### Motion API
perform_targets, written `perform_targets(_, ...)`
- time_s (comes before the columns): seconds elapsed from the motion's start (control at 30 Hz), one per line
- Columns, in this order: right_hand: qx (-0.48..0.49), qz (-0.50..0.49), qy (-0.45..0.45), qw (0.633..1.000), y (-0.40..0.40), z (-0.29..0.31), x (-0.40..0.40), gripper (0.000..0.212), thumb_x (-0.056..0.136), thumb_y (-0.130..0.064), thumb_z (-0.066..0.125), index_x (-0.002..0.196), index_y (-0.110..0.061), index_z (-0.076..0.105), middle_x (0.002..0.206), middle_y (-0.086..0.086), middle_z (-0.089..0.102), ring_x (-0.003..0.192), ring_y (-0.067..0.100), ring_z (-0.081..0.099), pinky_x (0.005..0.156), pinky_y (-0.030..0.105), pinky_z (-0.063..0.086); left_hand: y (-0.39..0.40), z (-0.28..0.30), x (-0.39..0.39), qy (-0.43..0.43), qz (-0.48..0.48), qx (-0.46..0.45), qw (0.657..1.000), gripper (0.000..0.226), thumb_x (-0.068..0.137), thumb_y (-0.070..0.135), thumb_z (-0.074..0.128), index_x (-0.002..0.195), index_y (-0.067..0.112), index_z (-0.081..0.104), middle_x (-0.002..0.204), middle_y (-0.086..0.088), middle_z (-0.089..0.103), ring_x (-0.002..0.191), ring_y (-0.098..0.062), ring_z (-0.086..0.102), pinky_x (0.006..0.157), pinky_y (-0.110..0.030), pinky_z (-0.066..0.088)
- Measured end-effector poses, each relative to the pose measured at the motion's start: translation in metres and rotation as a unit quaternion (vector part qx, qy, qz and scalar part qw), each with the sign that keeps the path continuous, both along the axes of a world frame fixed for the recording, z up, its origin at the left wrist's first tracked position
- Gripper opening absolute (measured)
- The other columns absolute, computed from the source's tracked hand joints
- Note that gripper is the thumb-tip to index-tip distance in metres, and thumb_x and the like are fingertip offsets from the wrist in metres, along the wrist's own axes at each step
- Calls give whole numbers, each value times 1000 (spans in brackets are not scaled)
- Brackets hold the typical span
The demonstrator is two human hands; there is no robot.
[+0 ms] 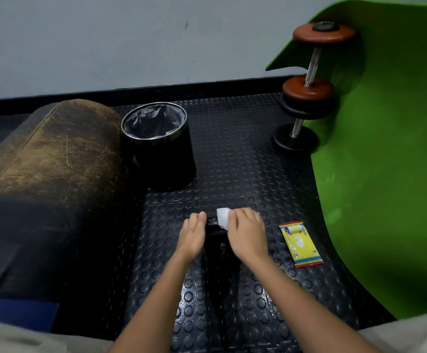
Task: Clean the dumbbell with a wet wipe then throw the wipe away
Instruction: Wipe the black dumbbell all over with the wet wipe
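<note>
I see the right hand (245, 235) pinching the wet wipe (223, 217) on the black dumbbell (218, 247) — floor, long axis running away from me. Left hand (193, 236) flat against its side. Bin (156, 128) ahead-left, left hand nearer.

I see a black dumbbell (218, 247) lying on the studded floor, between my hands, end toward me. A white wet wipe (223, 217) is bunched on its far end. The black lined bin (159, 143) stands upright beyond.
</note>
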State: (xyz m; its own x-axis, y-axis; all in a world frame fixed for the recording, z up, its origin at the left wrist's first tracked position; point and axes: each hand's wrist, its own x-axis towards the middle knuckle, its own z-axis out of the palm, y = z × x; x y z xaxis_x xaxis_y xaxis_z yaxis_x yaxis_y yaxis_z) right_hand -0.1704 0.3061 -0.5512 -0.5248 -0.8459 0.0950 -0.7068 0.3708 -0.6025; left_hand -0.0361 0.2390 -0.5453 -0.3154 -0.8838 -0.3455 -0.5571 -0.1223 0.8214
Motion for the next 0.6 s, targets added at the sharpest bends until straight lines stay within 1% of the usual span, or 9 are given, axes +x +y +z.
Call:
perform_targets(0.07,-1,70,66,995,2,1,3,53,101,-42,17,117,-23,64,121,-7,62,128,18,45,119,37,20,0,0,0,8,3,2,1000,42,103,54,23,106,24,52,118,0,51,117,-20,47,103,-39,35)
perform_targets(0.13,-10,118,91,989,8,-1,-1,52,102,-45,18,135,-28,56,137,-9,54,138,15,37,121,35,14,1,-1,1,19,6,2,1000,49,104,54,20,121,22,54,126,4,48,123,-15,43,108,-36,30)
perform_targets(0.2,-27,124,77,989,17,-6,-8,49,104,-47,22,143,-33,48,145,-7,44,138,13,34,118,34,23,0,-2,1,21,3,0,1000,55,104,54,18,131,20,51,130,3,45,126,-14,39,109,-35,27)
perform_targets(0.3,-46,55,10,997,27,-10,-16,44,104,-47,29,143,-38,47,131,-7,36,122,10,35,98,29,38,0,-3,1,14,0,1,1000,51,103,55,19,118,19,53,125,-2,50,124,-21,44,109,-41,32)
perform_targets(0.37,-61,20,-17,998,26,-10,-15,43,104,-44,30,140,-34,52,118,-11,36,110,8,36,91,27,37,0,-2,1,9,2,0,1000,46,104,54,20,110,21,53,122,-2,51,120,-21,46,108,-43,34)
perform_targets(0.43,-61,-9,-72,996,17,-8,-13,41,105,-39,29,131,-28,59,114,-11,41,106,10,39,89,26,35,1,-1,1,5,1,-1,1000,44,104,53,21,106,22,51,119,-2,51,118,-22,46,104,-42,35)
perform_targets(0.5,-36,-49,-133,989,7,-1,-10,37,105,-33,28,105,-21,63,109,-4,51,107,18,45,87,29,35,1,0,0,2,-1,-2,1000,41,104,53,22,100,23,50,116,-2,51,115,-23,47,102,-42,36)
perform_targets(0.53,-14,-63,-136,989,2,2,-8,36,105,-30,28,94,-18,59,106,-1,55,106,22,47,86,32,37,1,0,1,0,0,-2,1000,40,103,53,22,97,24,49,115,-2,51,115,-23,47,103,-43,37)
perform_targets(0.6,14,-57,-65,996,-4,8,-3,38,103,-27,27,88,-15,58,99,4,62,100,26,51,86,37,39,1,0,0,-3,0,-3,1000,40,103,53,22,96,25,48,115,-3,51,114,-24,48,105,-46,37)
